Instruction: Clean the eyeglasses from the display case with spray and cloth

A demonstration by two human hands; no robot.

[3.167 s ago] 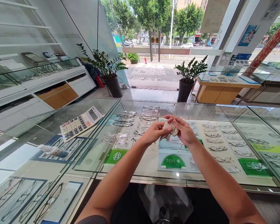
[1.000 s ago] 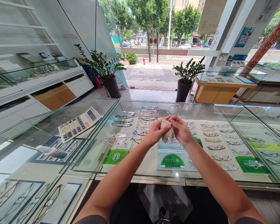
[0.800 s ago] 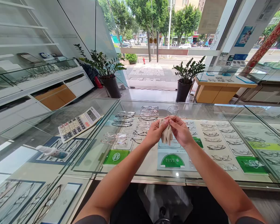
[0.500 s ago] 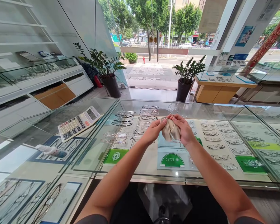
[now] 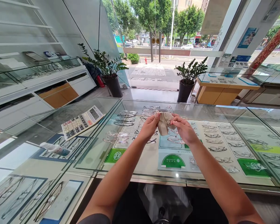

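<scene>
My left hand point(image 5: 149, 127) pinches a beige cleaning cloth point(image 5: 163, 127) above the glass counter. The cloth is folded over part of a thin-rimmed pair of eyeglasses point(image 5: 170, 108), and its lower end hangs down. My right hand point(image 5: 184, 128) is closed on the eyeglasses at the right, thumb and fingers together by the cloth's edge. Much of the frame is hidden by the cloth and fingers. Below both hands, rows of display eyeglasses point(image 5: 124, 122) lie under the glass.
On the counter's left part lie a calculator point(image 5: 82, 123) and a white bottle point(image 5: 54, 148) on its side. Green cards point(image 5: 174, 161) sit inside the glass display case point(image 5: 140, 172). Beyond stand two potted plants point(image 5: 113, 85), a wooden-fronted cabinet point(image 5: 220, 93) and glass doors.
The cloth has shifted left with my left hand and hangs in a narrower fold. My right hand has drawn slightly apart from my left, and more of the eyeglasses shows between them.
</scene>
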